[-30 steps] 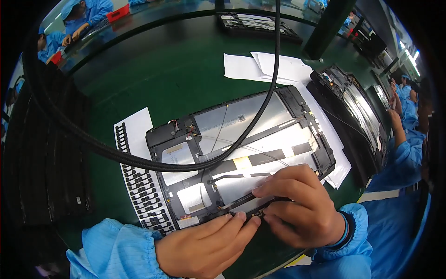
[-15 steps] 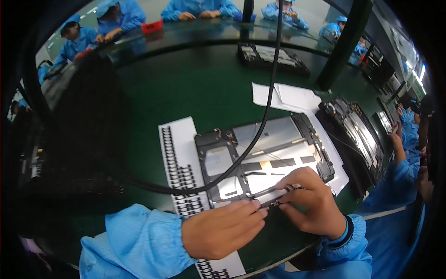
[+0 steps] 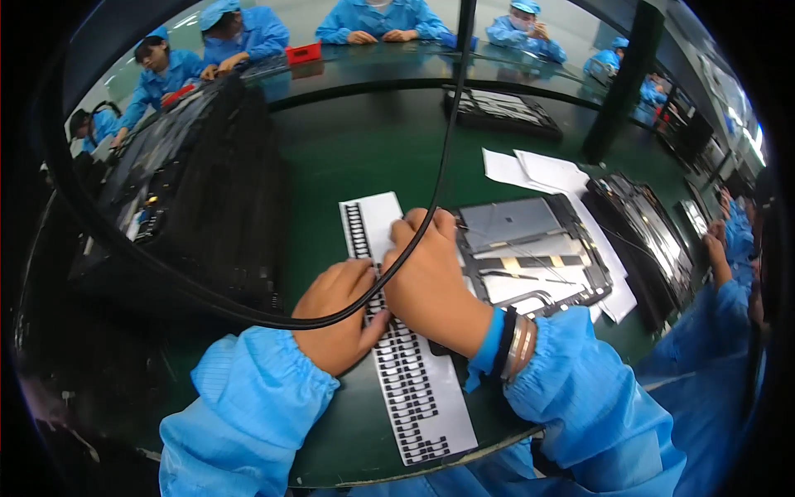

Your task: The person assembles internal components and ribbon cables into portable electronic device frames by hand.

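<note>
A long white sheet [image 3: 454,418] with rows of small black adhesive pieces lies on the green table. My left hand [image 3: 333,319] rests on its left edge, thumb apart from the bent fingers. Over the sheet's middle, my right hand [image 3: 435,286] is closed with fingers curled; its fingertips and anything in them are hidden. Just right of that hand lies an opened flat device [image 3: 513,224], with a black frame, silver panels and thin wires. My right hand and forearm cover its near left part. A black cable [image 3: 331,319] hangs in front of both hands.
On the left stands a tall stack of black device frames [image 3: 207,166]. White papers [image 3: 551,172] and another opened device [image 3: 642,232] lie right. Farther back are a further device unit [image 3: 505,112], a dark post [image 3: 625,83] and a red bin [image 3: 303,53]. Several people in blue sit around.
Both hands have left the device's near edge and moved up and left onto the adhesive sheet. The view has shifted, showing more of the stack on the left.
</note>
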